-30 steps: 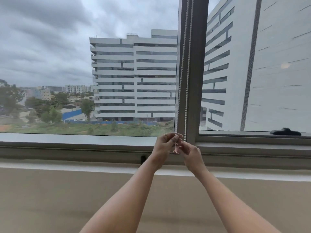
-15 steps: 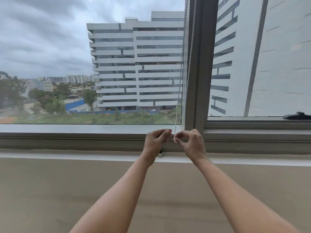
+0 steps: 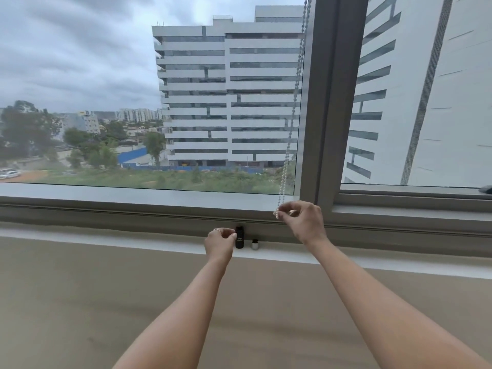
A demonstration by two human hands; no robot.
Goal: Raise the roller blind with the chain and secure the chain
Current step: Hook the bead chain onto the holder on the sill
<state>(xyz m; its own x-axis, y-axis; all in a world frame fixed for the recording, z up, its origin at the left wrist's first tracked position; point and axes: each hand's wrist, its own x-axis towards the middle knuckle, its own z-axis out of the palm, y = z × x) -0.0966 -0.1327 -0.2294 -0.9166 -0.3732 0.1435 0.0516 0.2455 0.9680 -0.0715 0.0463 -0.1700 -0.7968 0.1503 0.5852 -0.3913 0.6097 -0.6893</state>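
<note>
A white bead chain (image 3: 295,102) hangs slanting down the glass beside the grey window mullion (image 3: 323,102). My right hand (image 3: 304,223) pinches the chain's bottom loop just above the lower frame. My left hand (image 3: 219,242) is lower and to the left at the sill, fingers curled together, thumb tip against a small black chain holder (image 3: 239,237) fixed to the frame. The blind itself is out of view above.
A small grey-white knob (image 3: 255,244) sits on the white sill (image 3: 106,239) right of the black holder. Below the sill is a beige wall. A dark handle (image 3: 486,189) shows at the right window's edge.
My left hand has let go of the chain and dropped to the black holder on the sill. My right hand keeps the chain's end. The view has moved closer and tilted down.
</note>
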